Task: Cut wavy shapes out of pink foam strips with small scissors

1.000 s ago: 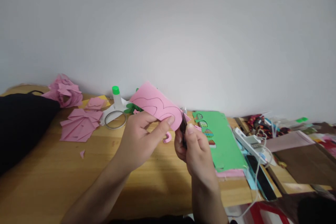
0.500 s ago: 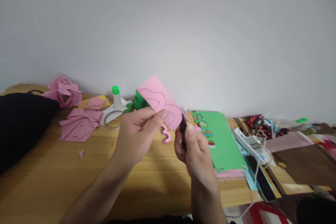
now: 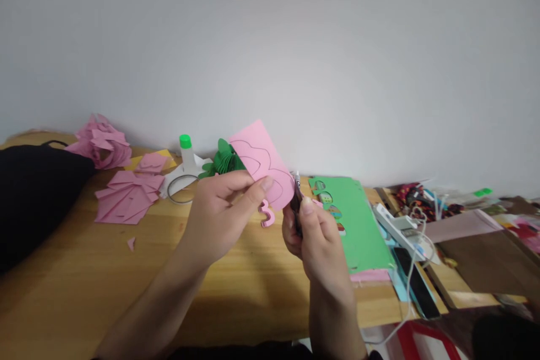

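Observation:
My left hand point(image 3: 228, 211) pinches a piece of pink paper point(image 3: 262, 149) between thumb and fingers, raised above the table. Dark curved outlines are drawn on the paper, and its lower right edge is cut round. My right hand point(image 3: 314, 236) is closed on a pair of dark scissors point(image 3: 297, 202), whose blades are at the paper's right edge. The scissor handles are mostly hidden by my fingers. Below the paper, a pink cut-out shaped like a 3 point(image 3: 266, 215) lies on the wooden table point(image 3: 244, 292).
Folded pink paper pieces point(image 3: 126, 199), a green-capped glue stick point(image 3: 187, 153), a ring point(image 3: 179, 199) and green fanned paper point(image 3: 225, 158) lie at the left and back. Rightward are a green sheet point(image 3: 363, 236), a power strip point(image 3: 396, 230), a phone point(image 3: 417, 287) and a black bag point(image 3: 37, 202) far left.
The pink paper has turned slightly and shifted a little right. The scissors and my right hand have moved slightly right along its edge. My left hand keeps its pinch.

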`<state>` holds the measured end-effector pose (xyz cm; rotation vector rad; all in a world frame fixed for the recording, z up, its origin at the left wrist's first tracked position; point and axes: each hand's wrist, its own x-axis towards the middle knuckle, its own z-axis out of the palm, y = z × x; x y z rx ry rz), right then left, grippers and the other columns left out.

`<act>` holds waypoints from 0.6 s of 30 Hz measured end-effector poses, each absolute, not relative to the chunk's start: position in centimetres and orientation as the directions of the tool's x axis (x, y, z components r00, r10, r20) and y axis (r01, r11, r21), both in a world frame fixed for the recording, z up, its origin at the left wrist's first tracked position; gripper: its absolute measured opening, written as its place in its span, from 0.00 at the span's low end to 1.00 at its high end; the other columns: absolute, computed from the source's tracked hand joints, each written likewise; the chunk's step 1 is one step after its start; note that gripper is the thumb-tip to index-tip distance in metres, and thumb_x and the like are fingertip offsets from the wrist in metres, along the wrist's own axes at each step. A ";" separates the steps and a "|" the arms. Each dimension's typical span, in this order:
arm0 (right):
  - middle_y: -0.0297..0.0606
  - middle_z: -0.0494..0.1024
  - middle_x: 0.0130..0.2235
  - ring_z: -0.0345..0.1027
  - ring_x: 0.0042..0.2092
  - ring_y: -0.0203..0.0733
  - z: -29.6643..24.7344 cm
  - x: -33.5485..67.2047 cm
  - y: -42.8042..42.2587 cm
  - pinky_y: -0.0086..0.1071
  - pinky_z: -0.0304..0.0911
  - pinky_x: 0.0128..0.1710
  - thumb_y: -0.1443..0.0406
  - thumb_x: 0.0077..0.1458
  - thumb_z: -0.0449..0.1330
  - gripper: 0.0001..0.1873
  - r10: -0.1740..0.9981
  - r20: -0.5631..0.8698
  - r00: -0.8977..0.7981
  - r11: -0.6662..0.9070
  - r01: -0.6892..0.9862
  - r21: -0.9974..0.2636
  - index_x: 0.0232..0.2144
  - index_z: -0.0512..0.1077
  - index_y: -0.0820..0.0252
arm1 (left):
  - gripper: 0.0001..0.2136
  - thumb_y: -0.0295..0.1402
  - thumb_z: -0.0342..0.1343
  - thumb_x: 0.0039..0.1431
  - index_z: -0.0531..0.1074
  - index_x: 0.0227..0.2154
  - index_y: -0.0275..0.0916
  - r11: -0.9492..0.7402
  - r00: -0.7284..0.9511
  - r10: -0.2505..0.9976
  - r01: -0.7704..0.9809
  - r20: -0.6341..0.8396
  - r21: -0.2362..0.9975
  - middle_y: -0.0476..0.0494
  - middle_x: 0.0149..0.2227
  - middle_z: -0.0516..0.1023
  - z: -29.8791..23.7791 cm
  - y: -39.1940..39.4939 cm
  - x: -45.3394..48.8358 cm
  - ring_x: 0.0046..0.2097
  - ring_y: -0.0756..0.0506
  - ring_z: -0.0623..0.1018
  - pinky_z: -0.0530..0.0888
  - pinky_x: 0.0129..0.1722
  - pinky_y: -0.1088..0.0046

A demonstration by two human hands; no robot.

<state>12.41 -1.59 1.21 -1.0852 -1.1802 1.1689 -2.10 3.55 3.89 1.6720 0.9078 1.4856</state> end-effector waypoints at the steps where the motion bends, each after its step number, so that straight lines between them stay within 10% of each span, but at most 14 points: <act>1: 0.24 0.53 0.18 0.39 0.17 0.27 1.2 12.4 -1.6 0.23 0.39 0.14 0.50 0.65 0.51 0.23 0.995 0.093 0.022 0.094 -0.077 -0.993 0.23 0.61 0.58 | 0.17 0.22 0.55 0.54 0.63 0.12 0.37 -0.503 0.092 0.862 0.045 0.498 0.863 0.59 0.11 0.60 3.9 3.5 -2.1 0.15 0.58 0.58 0.54 0.13 0.83; 18: 0.24 0.53 0.18 0.41 0.17 0.28 1.1 12.5 -1.7 0.24 0.39 0.14 0.51 0.66 0.51 0.23 0.995 0.103 0.015 0.104 -0.064 -0.993 0.23 0.61 0.58 | 0.16 0.24 0.55 0.55 0.63 0.13 0.38 -0.508 0.119 0.857 0.031 0.502 0.861 0.58 0.13 0.63 3.8 3.6 -2.2 0.16 0.57 0.59 0.59 0.16 0.82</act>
